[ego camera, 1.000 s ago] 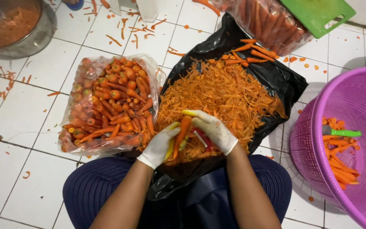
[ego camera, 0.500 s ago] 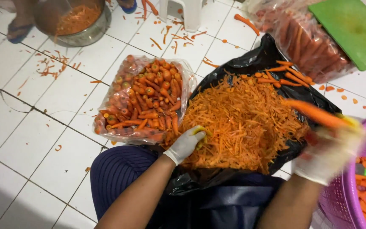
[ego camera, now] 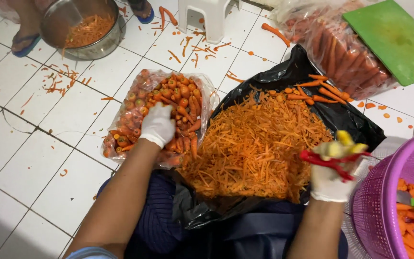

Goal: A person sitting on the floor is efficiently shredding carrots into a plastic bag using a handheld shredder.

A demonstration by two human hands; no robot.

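Carrots (ego camera: 178, 103) in the clear bag (ego camera: 120, 120) are gripped by the left hand (ego camera: 158, 125), fingers curled among them; a red peeler (ego camera: 329, 162) is clamped in the right hand (ego camera: 334, 175) over the shavings (ego camera: 259, 144).

The left hand (ego camera: 158, 125) sinks its fingertips among the carrots in the clear bag (ego camera: 120, 120), so whether it grips one cannot be told. The right hand (ego camera: 330, 177) is blurred around a red peeler (ego camera: 329, 162); the yellow thing above it is too smeared to name. The purple basket (ego camera: 384, 192) runs off the right edge. The steel bowl (ego camera: 102, 45) and green board (ego camera: 398, 38) are cropped at the top, as are the sandalled feet (ego camera: 25, 45).
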